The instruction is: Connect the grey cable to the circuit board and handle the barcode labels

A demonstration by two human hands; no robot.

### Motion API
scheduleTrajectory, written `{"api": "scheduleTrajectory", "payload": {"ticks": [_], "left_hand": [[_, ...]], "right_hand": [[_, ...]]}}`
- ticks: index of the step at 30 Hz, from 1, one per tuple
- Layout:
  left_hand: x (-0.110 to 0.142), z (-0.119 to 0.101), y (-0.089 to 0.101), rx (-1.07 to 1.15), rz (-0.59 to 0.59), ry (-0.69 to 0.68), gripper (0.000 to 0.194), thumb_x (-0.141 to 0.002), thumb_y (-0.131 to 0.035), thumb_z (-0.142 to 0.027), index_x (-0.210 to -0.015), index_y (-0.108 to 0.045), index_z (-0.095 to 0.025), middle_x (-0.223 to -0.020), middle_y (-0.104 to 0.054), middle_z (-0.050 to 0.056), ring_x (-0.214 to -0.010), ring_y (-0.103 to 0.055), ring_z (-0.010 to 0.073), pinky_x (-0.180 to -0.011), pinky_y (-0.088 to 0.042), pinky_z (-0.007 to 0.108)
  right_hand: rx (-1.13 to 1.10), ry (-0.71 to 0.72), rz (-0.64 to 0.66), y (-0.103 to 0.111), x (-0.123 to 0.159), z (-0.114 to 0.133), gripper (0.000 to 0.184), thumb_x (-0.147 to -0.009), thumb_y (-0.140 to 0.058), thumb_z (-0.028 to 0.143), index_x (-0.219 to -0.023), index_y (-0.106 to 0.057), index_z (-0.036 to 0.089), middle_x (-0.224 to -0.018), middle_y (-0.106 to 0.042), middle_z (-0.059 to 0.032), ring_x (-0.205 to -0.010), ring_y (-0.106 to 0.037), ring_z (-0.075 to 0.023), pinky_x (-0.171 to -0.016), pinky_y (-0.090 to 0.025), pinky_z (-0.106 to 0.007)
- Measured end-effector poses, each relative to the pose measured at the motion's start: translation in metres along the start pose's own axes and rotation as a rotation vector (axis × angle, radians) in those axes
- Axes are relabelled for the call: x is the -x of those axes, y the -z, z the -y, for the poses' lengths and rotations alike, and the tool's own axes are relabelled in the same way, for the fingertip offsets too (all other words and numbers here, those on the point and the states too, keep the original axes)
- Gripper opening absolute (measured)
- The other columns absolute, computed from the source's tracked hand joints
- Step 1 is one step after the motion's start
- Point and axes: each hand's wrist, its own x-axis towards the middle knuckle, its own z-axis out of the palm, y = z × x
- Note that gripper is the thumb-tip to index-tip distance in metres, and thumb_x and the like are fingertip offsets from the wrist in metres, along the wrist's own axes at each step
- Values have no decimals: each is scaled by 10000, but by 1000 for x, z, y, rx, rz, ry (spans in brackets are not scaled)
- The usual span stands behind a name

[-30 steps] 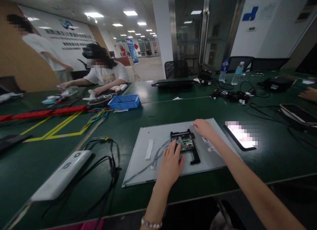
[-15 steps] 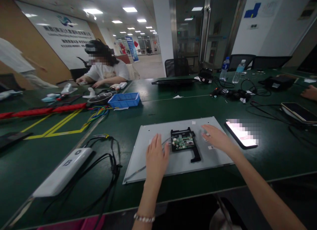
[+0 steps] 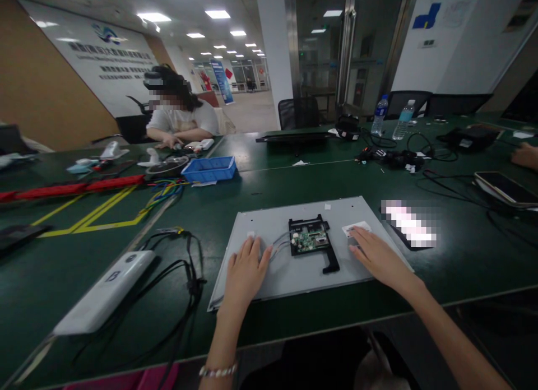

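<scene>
A grey metal panel (image 3: 302,278) lies flat on the green table in front of me. A small green circuit board in a black plastic frame (image 3: 311,240) sits on its middle, with thin grey wires (image 3: 278,245) running off to the left. My left hand (image 3: 246,269) lies flat and open on the panel's left part, over the wires. My right hand (image 3: 376,256) rests flat and open on the panel's right part, fingertips by a white label (image 3: 356,228). Neither hand holds anything.
A lit phone (image 3: 407,226) lies right of the panel. A white device (image 3: 105,292) with black cables (image 3: 189,272) sits to the left. A blue bin (image 3: 210,170), coloured wires and a red bar (image 3: 75,187) lie further back. A seated person (image 3: 180,118) works there. Water bottles (image 3: 379,116) stand far right.
My left hand has left the circuit board and slid down-left onto the panel. My right hand has drawn back from the panel's far edge to its right side. A standing person has left view.
</scene>
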Motion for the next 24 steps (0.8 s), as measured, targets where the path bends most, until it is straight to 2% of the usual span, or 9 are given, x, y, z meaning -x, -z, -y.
{"api": "scheduleTrajectory", "payload": {"ticks": [4, 7, 10, 13, 15, 16, 18, 20, 24], "left_hand": [[-3, -3, -3, 68, -21, 39, 509, -942, -235, -461, -1315, -425, -172, -1431, -368, 133, -1320, -328, 256, -1028, -302, 482], [-4, -4, -1, 70, -87, 49, 494, -940, -246, -460, -1279, -462, -173, -1421, -376, 144, -1316, -329, 280, -1024, -292, 526], [-2, -11, 11, 94, -148, -38, 472, -941, -270, -437, -1253, -484, -154, -1402, -399, 149, -1306, -350, 270, -1037, -306, 491], [7, -30, 29, 132, -86, -314, 436, -940, -305, -405, -1278, -459, -177, -1366, -454, 114, -1282, -393, 225, -1035, -347, 412], [13, -49, 37, 84, -29, -517, 414, -911, -393, -376, -1292, -449, -225, -1418, -398, 81, -1332, -314, 238, -1071, -294, 451], [15, -59, 38, 48, -34, -561, 429, -891, -433, -330, -1308, -435, -233, -1449, -351, 78, -1355, -267, 246, -1087, -257, 474], [12, -76, 35, -24, -76, -560, 462, -863, -446, -229, -1325, -425, -233, -1488, -273, 78, -1385, -182, 258, -1107, -175, 519], [4, -86, 29, -94, -91, -514, 455, -860, -420, -180, -1310, -454, -242, -1491, -266, 76, -1391, -157, 266, -1103, -129, 564], [-14, -89, 18, -160, -64, -494, 381, -888, -426, -270, -1253, -519, -222, -1468, -307, 117, -1380, -197, 278, -1074, -150, 606]], "right_hand": [[-76, -39, -72, 1, -3, -5, 482, -923, -318, 409, -1324, -439, 170, -1340, -480, -125, -1224, -457, -252, -1014, -386, -426], [-81, -68, -135, 4, -6, -6, 429, -921, -327, 354, -1253, -503, 146, -1295, -511, -136, -1204, -469, -252, -1019, -382, -430], [-98, -44, -203, 12, -7, 3, 387, -918, -336, 300, -1209, -532, 137, -1270, -523, -140, -1208, -455, -254, -1037, -356, -452], [-198, 81, -238, 29, -6, 35, 365, -918, -345, 260, -1233, -507, 173, -1259, -525, -116, -1183, -469, -228, -1018, -383, -438], [-250, 213, -225, 41, -4, 69, 362, -913, -364, 235, -1252, -488, 209, -1269, -510, -99, -1190, -454, -224, -1011, -385, -451], [-265, 275, -228, 46, -3, 88, 357, -905, -383, 228, -1245, -491, 215, -1264, -509, -95, -1189, -447, -227, -1007, -385, -457], [-283, 386, -190, 52, -1, 126, 332, -881, -437, 221, -1202, -518, 209, -1210, -533, -88, -1149, -456, -230, -986, -399, -448], [-301, 399, -182, 52, 1, 155, 283, -847, -487, 218, -1117, -558, 174, -1136, -557, -98, -1087, -469, -238, -955, -415, -433], [-289, 400, -168, 47, 3, 177, 192, -840, -480, 183, -997, -589, 165, -1058, -574, -87, -990, -478, -223, -883, -432, -393]]}}
